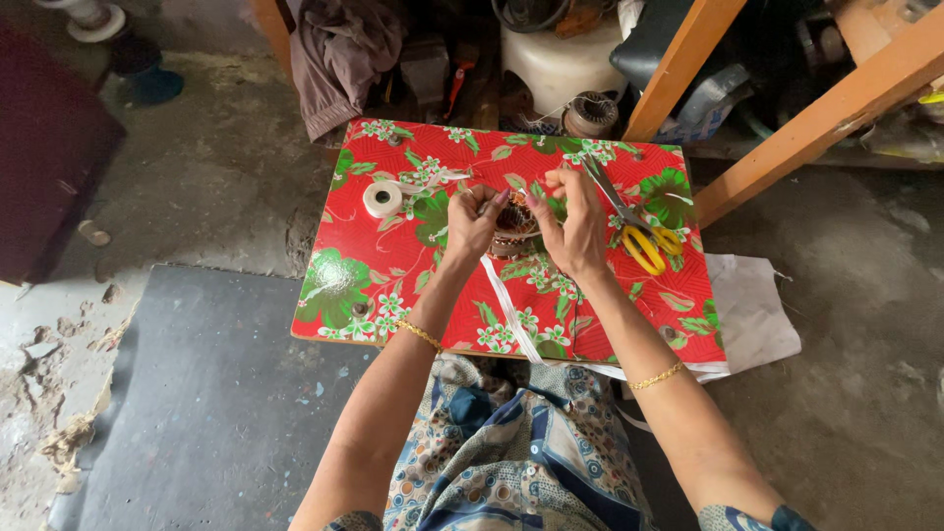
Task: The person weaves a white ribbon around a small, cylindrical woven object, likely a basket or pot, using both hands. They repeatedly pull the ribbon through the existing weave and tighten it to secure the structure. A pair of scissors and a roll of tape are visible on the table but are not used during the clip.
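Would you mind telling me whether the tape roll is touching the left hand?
Apart. The head view shows the white tape roll lying on the red floral table, with a clear strip of tabletop between it and the left hand.

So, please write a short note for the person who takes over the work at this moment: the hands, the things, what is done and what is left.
Left hand: fingers pinched at the coil, on its left side.
Right hand: fingers pinched at the coil's right side; what they pinch is too small to tell.
Coil: round, with copper windings, in the middle of the red flowered table, between both hands.
White strip: runs from the coil toward the person, over the table edge.
Tape roll: left of the hands, untouched.
Scissors, yellow handles: right of the right hand, lying free.
Done and left: cannot tell from this one view.
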